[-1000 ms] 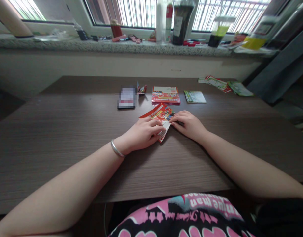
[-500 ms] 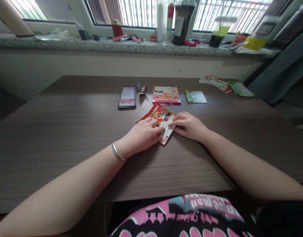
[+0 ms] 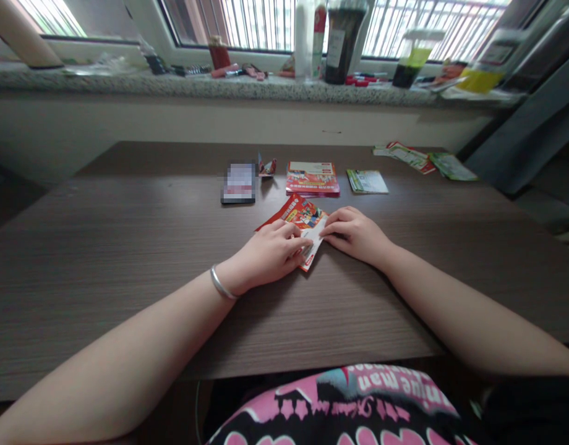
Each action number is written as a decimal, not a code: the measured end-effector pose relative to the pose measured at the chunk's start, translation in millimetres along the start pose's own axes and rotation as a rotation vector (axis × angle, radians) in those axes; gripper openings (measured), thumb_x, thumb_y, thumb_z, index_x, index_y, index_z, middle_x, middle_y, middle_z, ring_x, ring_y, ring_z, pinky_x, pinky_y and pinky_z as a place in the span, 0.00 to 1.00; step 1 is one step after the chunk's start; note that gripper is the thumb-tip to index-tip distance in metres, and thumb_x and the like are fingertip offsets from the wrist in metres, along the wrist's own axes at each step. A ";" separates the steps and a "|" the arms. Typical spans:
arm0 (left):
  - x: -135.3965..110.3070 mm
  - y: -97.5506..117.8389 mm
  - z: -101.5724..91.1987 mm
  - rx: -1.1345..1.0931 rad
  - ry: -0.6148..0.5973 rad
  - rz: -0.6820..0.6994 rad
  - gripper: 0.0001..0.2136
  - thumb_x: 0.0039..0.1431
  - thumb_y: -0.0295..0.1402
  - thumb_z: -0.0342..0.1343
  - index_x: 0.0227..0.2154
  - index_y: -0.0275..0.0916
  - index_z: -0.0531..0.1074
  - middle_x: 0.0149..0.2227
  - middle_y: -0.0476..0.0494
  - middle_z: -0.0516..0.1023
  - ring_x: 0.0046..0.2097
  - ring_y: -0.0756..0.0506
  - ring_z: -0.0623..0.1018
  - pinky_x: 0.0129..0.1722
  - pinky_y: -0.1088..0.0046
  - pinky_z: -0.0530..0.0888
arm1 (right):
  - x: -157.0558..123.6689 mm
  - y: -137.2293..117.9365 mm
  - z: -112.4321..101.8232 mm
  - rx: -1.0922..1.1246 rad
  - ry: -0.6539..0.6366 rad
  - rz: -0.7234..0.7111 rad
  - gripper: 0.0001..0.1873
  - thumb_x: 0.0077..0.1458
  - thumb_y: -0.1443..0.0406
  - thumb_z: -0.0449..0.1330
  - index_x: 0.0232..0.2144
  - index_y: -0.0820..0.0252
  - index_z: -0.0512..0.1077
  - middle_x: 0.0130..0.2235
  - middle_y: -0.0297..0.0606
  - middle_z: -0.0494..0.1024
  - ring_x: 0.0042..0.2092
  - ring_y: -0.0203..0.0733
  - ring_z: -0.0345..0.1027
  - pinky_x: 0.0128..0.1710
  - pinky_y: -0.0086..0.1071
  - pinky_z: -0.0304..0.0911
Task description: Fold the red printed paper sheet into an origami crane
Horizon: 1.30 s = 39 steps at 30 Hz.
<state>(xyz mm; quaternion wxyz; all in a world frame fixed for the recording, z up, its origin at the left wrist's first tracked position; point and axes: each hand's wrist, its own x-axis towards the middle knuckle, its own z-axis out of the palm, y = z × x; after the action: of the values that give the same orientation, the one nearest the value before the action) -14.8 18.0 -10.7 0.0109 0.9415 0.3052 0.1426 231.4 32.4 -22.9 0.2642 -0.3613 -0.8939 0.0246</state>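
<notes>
A red printed paper leaflet (image 3: pixel 307 210) with a white strip lies at an angle on the table in front of me. My left hand (image 3: pixel 279 249) rests on its lower left part, fingers apart and pressing it down; the paper beneath is hidden. At the right edge of the white strip, my right hand (image 3: pixel 349 232) has thumb and fingers drawn together on the paper. Just beyond sits a stack of red leaflets (image 3: pixel 313 179). A small folded paper piece (image 3: pixel 268 167) stands to the left of that stack.
A dark-edged device with a blurred screen (image 3: pixel 239 183) lies at the left. Green-and-white leaflets (image 3: pixel 368 182) lie to the right, with more printed papers (image 3: pixel 412 157) near the far right corner. Bottles and cups (image 3: pixel 344 46) line the stone windowsill (image 3: pixel 247 88).
My right hand has shifted slightly up along the leaflet's right edge, and its fingers cover less of the white strip. My left hand has barely moved.
</notes>
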 end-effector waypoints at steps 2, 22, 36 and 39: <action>0.1 0.3 0.7 -0.014 0.000 -0.001 0.14 0.64 0.39 0.48 0.48 0.44 0.73 0.49 0.42 0.73 0.49 0.42 0.71 0.53 0.59 0.68 | 1.6 0.1 2.2 0.008 0.043 0.019 0.10 0.59 0.60 0.57 0.34 0.53 0.79 0.40 0.38 0.77 0.43 0.41 0.69 0.45 0.39 0.66; -0.6 2.2 -1.7 0.004 -0.080 -0.002 0.17 0.64 0.41 0.48 0.53 0.43 0.68 0.55 0.45 0.70 0.55 0.39 0.67 0.57 0.57 0.65 | 3.3 2.2 0.0 0.212 0.028 -0.021 0.20 0.45 0.77 0.56 0.38 0.54 0.74 0.47 0.39 0.76 0.52 0.44 0.67 0.55 0.45 0.62; -2.3 -0.1 -3.7 -0.004 -0.079 -0.002 0.17 0.63 0.42 0.49 0.51 0.44 0.69 0.55 0.44 0.70 0.53 0.39 0.68 0.56 0.57 0.65 | 2.5 6.7 1.6 0.170 0.049 -0.039 0.04 0.56 0.63 0.61 0.35 0.53 0.75 0.49 0.40 0.75 0.52 0.45 0.68 0.53 0.47 0.63; -3.0 -0.5 -2.2 -0.004 -0.076 -0.002 0.17 0.63 0.42 0.49 0.52 0.44 0.69 0.55 0.44 0.70 0.54 0.39 0.67 0.57 0.57 0.64 | 3.8 3.8 2.9 0.124 0.119 0.007 0.03 0.56 0.64 0.61 0.33 0.54 0.76 0.47 0.41 0.76 0.50 0.45 0.68 0.52 0.47 0.64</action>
<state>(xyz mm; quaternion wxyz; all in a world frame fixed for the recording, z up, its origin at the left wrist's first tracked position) -18.0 16.6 -9.3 0.0246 0.9459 0.3052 0.1074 230.1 38.1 -24.5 0.3386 -0.3482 -0.8722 0.0591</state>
